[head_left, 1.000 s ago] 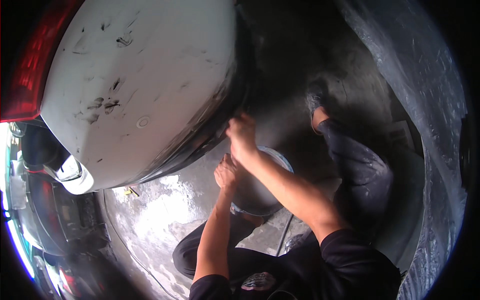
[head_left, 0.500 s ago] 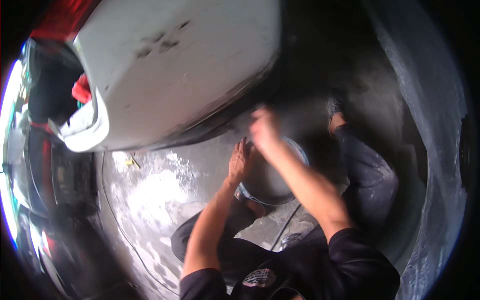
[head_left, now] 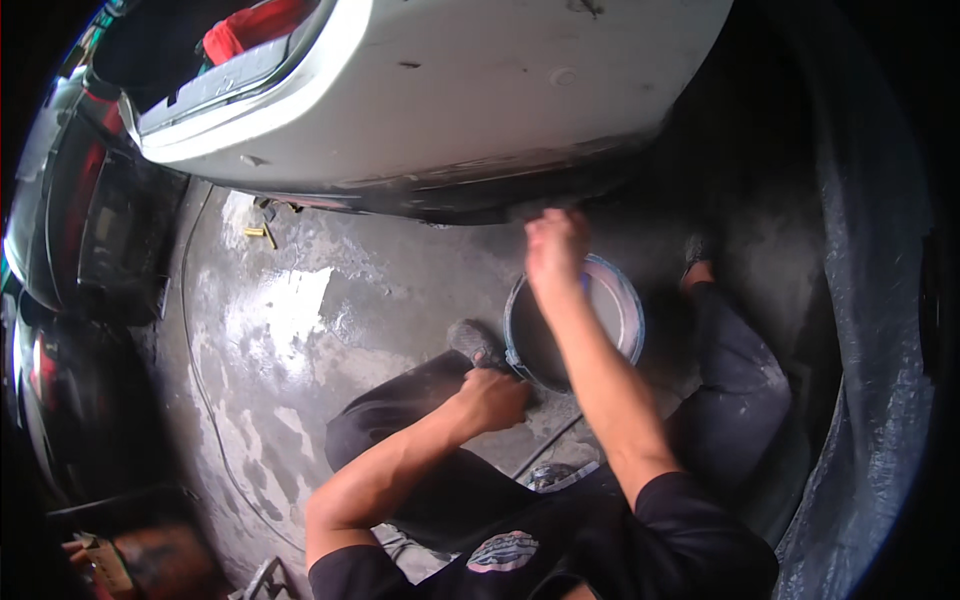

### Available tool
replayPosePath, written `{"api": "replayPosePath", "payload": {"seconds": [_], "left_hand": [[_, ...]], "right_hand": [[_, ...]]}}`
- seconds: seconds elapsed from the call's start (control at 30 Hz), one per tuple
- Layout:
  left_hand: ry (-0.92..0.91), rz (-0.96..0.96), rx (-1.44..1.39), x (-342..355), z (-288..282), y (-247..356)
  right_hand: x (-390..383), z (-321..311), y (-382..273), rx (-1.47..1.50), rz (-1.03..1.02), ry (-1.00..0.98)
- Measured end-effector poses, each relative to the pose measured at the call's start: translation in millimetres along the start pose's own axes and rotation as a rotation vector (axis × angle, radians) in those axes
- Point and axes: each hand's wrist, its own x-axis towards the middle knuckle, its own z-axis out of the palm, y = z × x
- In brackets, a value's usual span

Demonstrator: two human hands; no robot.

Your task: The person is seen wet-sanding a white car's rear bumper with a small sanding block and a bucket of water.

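My right hand (head_left: 556, 245) is stretched forward over the far left rim of a round bucket (head_left: 636, 318), close to the dark lower edge of a pale grey car body (head_left: 480, 100). Its fingers are curled and somewhat blurred; whatever they hold is hidden. My left hand (head_left: 495, 400) is closed in front of my left knee, just left of the bucket's near side. I cannot make out what is inside it. The bucket has a pale bluish rim and stands on the floor between my feet. Smudges and a small round mark show on the car body.
Red cloth (head_left: 250, 30) lies in the car's opening. A thin cable (head_left: 190, 330) curves along the wet, patchy concrete floor (head_left: 330, 250). Small yellow pieces (head_left: 262, 234) lie by the car. Another dark vehicle (head_left: 60, 200) stands left, and plastic sheeting (head_left: 880, 370) hangs at right.
My left hand has drawn back from the bucket's left side toward my knee and closed. My right hand stays near the car's lower edge. The view has shifted, showing more floor.
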Motion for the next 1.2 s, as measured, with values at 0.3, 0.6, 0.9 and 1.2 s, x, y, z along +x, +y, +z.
{"api": "replayPosePath", "payload": {"seconds": [0.3,0.6,0.9,1.2], "left_hand": [[0.146,-0.009,0.14,26,4,7],[0.351,-0.083,0.026,18,-20,-24],[0.592,-0.328,-0.422,79,59,-65],[0.922,-0.374,-0.959,89,95,-7]], "right_hand": [[2,8,-12,0.031,0.055,-0.081],[22,-119,-19,-0.961,-0.793,-0.373],[-120,-226,-49,-1.724,-0.51,-0.44],[-151,-248,-39,-1.759,-0.684,-0.594]]}}
